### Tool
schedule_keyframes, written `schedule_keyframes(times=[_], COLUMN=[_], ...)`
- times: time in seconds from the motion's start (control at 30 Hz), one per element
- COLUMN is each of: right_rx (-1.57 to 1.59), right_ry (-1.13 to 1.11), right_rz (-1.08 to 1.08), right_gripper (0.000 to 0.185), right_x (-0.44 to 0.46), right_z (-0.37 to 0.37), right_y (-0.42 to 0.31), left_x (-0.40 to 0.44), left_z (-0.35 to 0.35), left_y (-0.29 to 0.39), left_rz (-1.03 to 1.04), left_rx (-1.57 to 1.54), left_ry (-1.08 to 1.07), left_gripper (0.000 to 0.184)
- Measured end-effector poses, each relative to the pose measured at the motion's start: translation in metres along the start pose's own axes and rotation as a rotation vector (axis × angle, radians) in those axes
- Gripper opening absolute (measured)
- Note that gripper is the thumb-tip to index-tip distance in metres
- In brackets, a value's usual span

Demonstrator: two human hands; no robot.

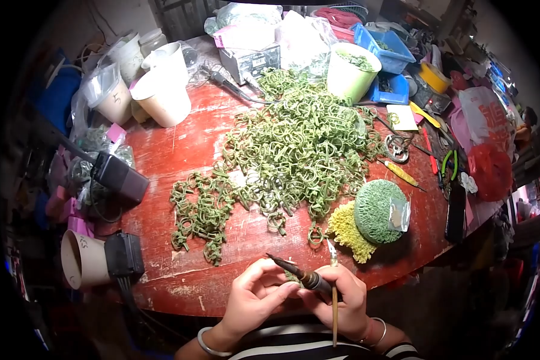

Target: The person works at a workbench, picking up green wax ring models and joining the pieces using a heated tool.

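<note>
My left hand (259, 295) is closed, its thumb and fingers pinching a small green ring-shaped piece (291, 276), mostly hidden. My right hand (346, 300) is wrapped round a soldering iron (313, 280), whose dark pointed tip lies over the left fingers. Between the same right fingers stands a thin wooden-handled tool (335, 315) with a flat metal blade at its upper end. Just beyond the hands, single green rings lie in front of a large heap of green rings (306, 138). A round green sponge-like pad (375, 210) sits on a yellow one (348, 231) near my right hand.
The worn red table (162, 258) carries a smaller ring pile (203, 213) at left. White tubs (162, 99) and a black box (123, 174) line the left side. A pale green bucket (353, 78), blue baskets (390, 51), pliers (447, 162) and a yellow-handled tool (402, 174) stand or lie right.
</note>
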State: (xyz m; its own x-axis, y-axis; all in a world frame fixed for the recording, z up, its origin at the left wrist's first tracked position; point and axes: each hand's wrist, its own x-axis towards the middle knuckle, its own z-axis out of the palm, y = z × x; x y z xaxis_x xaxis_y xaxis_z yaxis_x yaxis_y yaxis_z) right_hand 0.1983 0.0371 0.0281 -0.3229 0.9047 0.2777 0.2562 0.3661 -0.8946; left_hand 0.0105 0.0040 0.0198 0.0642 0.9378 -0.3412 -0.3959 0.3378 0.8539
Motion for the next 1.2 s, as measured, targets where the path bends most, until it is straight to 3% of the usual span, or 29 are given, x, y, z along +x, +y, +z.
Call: schedule_keyframes(times=[0.1,0.2,0.63,0.73,0.93,1.07,1.2], right_rx=[-0.038,-0.064,-0.048,-0.202,-0.545,-0.882,-0.895], right_ry=[0.048,0.119,0.085,0.079,0.096,0.118,0.081], right_rz=[-0.001,0.055,0.054,-0.071,-0.043,-0.004,0.000], right_gripper=[0.027,0.025,0.025,0.028,0.036,0.029,0.026], right_x=[0.001,0.001,0.002,-0.004,-0.030,-0.037,-0.032], right_z=[0.001,0.003,0.002,-0.009,-0.055,-0.081,-0.083], right_y=[0.000,0.002,0.004,0.009,0.010,0.005,0.004], left_x=[0.001,0.001,0.004,0.005,0.006,0.007,0.008], left_z=[0.000,-0.003,-0.015,-0.016,-0.016,-0.015,-0.015], left_y=[-0.004,-0.002,0.000,-0.003,0.003,0.005,0.002], left_rz=[0.076,0.307,0.225,0.259,0.336,0.287,0.306], left_rx=[-0.050,0.393,0.272,0.296,0.473,0.436,0.389], left_ry=[-0.046,-0.039,-0.130,-0.083,-0.047,-0.033,-0.022], left_gripper=[0.038,0.040,0.031,0.029,0.031,0.030,0.029])
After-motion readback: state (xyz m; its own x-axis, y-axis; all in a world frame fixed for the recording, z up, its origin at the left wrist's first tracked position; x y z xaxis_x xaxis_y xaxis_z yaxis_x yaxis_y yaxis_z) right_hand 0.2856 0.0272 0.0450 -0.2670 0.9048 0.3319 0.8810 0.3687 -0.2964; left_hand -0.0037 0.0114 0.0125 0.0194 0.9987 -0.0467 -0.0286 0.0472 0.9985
